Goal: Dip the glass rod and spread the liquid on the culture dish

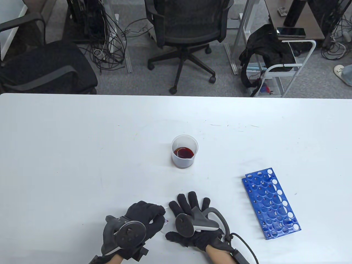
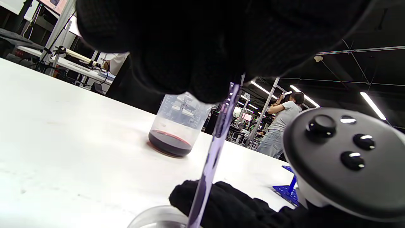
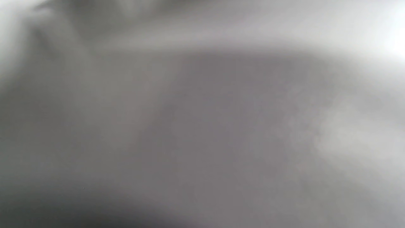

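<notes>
My left hand (image 1: pixel 154 218) grips a thin glass rod (image 2: pixel 218 136), tinted purple, nearly upright, with its lower end down at a clear culture dish (image 2: pixel 158 218). In the table view only the rod's tip (image 1: pixel 166 220) and a sliver of the dish (image 1: pixel 164 227) show between my hands. My right hand (image 1: pixel 189 206) lies flat on the table beside the dish, fingers spread, holding nothing. A clear beaker (image 1: pixel 184 152) with dark red liquid stands at mid-table, beyond both hands; it also shows in the left wrist view (image 2: pixel 177 129). The right wrist view is a grey blur.
A blue test tube rack (image 1: pixel 271 202) lies flat on the white table (image 1: pixel 68 154) to the right of my right hand. Office chairs and a cart stand past the table's far edge.
</notes>
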The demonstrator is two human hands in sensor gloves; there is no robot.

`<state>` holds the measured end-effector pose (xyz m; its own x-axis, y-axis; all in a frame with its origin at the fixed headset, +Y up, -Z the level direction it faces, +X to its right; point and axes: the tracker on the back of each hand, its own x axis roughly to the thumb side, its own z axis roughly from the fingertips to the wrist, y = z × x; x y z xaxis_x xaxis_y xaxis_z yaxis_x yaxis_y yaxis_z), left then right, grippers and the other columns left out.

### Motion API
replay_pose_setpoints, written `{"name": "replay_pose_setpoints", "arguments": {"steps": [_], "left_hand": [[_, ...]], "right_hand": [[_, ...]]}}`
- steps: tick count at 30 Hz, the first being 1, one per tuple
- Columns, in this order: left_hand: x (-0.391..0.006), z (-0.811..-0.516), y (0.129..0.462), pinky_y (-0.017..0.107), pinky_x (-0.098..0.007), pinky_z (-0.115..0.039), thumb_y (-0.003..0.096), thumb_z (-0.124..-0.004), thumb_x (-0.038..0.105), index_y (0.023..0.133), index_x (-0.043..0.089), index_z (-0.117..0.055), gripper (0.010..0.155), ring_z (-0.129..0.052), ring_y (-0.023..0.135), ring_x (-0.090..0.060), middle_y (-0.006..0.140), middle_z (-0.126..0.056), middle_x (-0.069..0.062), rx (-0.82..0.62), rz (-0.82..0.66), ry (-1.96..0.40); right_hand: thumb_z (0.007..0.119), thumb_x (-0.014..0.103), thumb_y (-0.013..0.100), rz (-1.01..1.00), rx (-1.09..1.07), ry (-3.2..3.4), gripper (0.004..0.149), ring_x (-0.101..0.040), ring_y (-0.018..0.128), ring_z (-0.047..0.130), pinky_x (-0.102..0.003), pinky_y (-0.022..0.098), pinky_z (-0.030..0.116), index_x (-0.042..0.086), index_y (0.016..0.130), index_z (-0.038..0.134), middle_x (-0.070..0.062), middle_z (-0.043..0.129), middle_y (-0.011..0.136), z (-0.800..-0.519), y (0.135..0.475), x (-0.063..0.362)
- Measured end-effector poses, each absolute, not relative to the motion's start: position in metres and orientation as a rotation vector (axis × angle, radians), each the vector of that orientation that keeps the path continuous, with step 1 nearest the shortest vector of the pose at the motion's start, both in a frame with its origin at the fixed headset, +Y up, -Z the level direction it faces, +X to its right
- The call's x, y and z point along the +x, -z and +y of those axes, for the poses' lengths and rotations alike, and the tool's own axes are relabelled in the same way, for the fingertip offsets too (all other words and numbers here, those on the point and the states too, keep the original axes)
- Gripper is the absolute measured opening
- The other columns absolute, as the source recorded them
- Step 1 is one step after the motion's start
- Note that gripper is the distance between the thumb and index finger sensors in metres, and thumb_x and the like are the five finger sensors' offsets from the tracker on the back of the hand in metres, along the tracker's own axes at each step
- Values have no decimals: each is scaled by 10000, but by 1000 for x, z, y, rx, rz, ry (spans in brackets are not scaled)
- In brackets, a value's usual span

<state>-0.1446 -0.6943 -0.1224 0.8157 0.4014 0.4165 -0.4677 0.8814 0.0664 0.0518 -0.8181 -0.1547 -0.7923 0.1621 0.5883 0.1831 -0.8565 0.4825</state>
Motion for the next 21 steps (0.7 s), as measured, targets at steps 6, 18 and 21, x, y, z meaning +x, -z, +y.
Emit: {"name": "replay_pose_setpoints", "arguments": {"steps": [6,18,21], "left_hand": [[-142,-696,122,476,-393,-919,446,-912,493,737,262,-947,373,-1074,557,-257,678,-1055,38,145,-415,-505],[-136,-700,120,500,-399,-906,472,-880,485,777,255,-921,384,-1058,590,-262,716,-1033,32,180,-412,-480],[-136,-699,120,508,-404,-899,483,-867,476,791,251,-909,383,-1051,598,-267,727,-1025,27,193,-398,-460]], "right_hand": [[323,780,537,-839,-1009,2842,1012,-611,930,-185,-871,550,47,116,1040,-252,-266,-240,1078,-818,155,52],[324,780,537,-839,-1009,2842,1013,-610,929,-186,-870,550,45,116,1040,-252,-266,-240,1077,-818,155,52],[323,780,538,-839,-1009,2842,1013,-611,928,-186,-870,549,45,115,1040,-253,-267,-241,1077,-818,155,52]]}}
